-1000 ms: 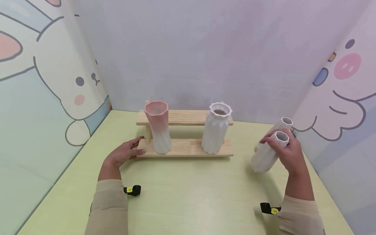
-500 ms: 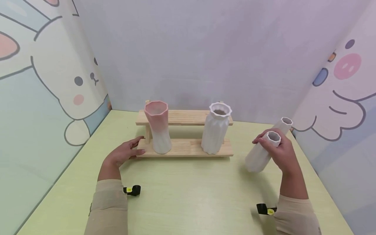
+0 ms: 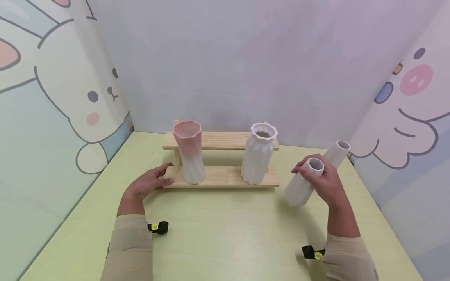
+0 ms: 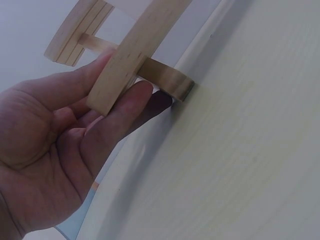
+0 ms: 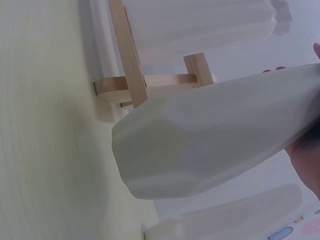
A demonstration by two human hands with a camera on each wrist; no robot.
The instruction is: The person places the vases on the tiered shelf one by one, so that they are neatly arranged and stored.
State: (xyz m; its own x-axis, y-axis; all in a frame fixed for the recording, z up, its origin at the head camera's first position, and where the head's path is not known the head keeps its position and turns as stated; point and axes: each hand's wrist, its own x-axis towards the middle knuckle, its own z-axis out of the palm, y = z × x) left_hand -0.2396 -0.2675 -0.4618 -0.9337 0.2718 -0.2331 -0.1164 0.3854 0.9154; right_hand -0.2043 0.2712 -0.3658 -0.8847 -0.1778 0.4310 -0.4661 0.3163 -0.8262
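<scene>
Head view: a person at a pale green bench [image 3: 225, 234], both sleeves in shot. R hand [image 3: 325, 183] grips a white vase [image 3: 302, 183] near its neck, fingers [image 3: 299, 168] curled round the rim end; vase is tilted, mouth toward the camera, base toward the bench just right of the wooden rack [image 3: 221, 176]. Whether the base touches the bench can't be told. A second white vase [image 3: 335, 153] stands behind the hand, leaning toward the right wall. L hand [image 3: 147, 182] lies flat at the rack's left end, fingers straight, tips on the lower board, holding nothing. On that lower board stand a pink vase [image 3: 189, 152] at left and a ribbed white vase [image 3: 258, 154] at right, both upright, well apart.

L wrist view: L hand [image 4: 60, 150] open under the rack's end [image 4: 135, 55], relaxed fingers [image 4: 122, 112] touching the wood from both sides of the lower board, w/ no grip. Bench [image 4: 240, 165] fills the rest.

R wrist view: the held vase [image 5: 215, 140] crosses the shot at a slant, clear of the rack's end post [image 5: 127, 65]. Only a bit of palm [image 5: 307, 160] shows at right edge. The other white vase [image 5: 235, 217] lies below it in the shot; the ribbed vase [image 5: 200, 25] blurs at top.
</scene>
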